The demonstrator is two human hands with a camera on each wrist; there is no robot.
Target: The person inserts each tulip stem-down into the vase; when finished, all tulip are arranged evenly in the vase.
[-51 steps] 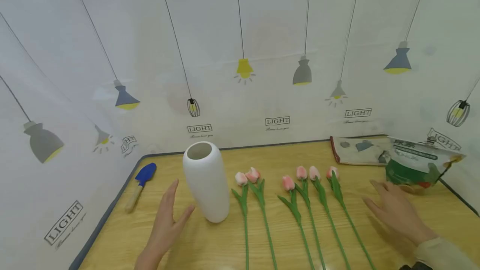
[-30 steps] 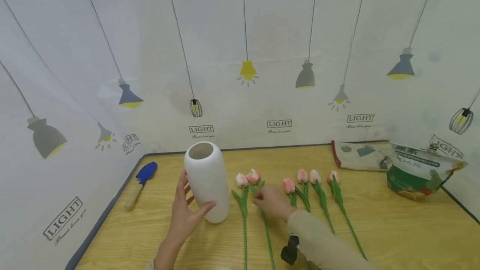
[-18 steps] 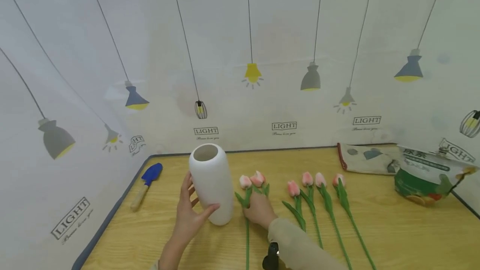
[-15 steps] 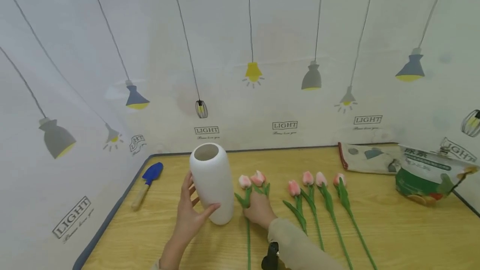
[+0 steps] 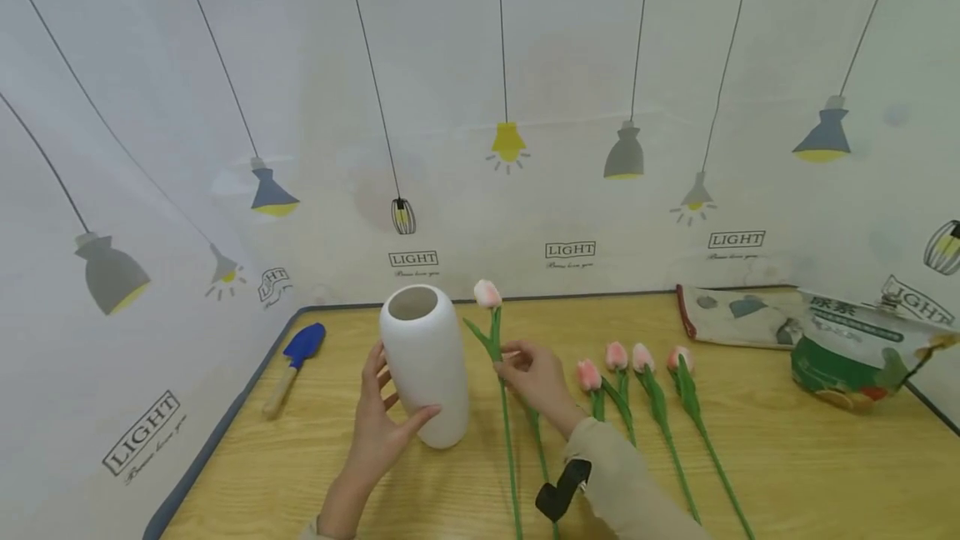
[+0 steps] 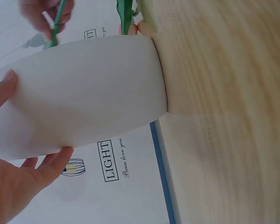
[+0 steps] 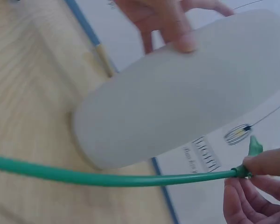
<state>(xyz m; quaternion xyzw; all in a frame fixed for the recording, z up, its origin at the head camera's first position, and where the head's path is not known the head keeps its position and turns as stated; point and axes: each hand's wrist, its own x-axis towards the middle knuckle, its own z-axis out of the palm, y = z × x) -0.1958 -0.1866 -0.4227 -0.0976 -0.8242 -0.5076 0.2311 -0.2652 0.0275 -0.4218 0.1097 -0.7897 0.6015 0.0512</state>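
Note:
A tall white vase (image 5: 427, 382) stands upright on the wooden table. My left hand (image 5: 375, 432) holds its left side, thumb across the front and fingers behind, as the left wrist view also shows on the vase (image 6: 93, 88). Just right of the vase, my right hand (image 5: 540, 382) pinches a pink-and-white artificial tulip (image 5: 487, 295) below its leaves. In the right wrist view the long green stem (image 7: 130, 179) runs down from the fingertips, in front of the vase. Another tulip stem (image 5: 543, 457) lies beneath the right hand, which hides its bloom.
Several more tulips (image 5: 643, 360) lie side by side right of the right forearm. A blue trowel (image 5: 303, 343) with a wooden handle lies at left. At back right are a folded cloth (image 5: 735, 317) and a green-and-white bag (image 5: 851, 352). Printed sheeting (image 5: 570, 198) walls the table.
My left hand has come onto the vase. My right hand has moved left from near the bag, taken the tulip nearest the vase and raised its bloom off the table.

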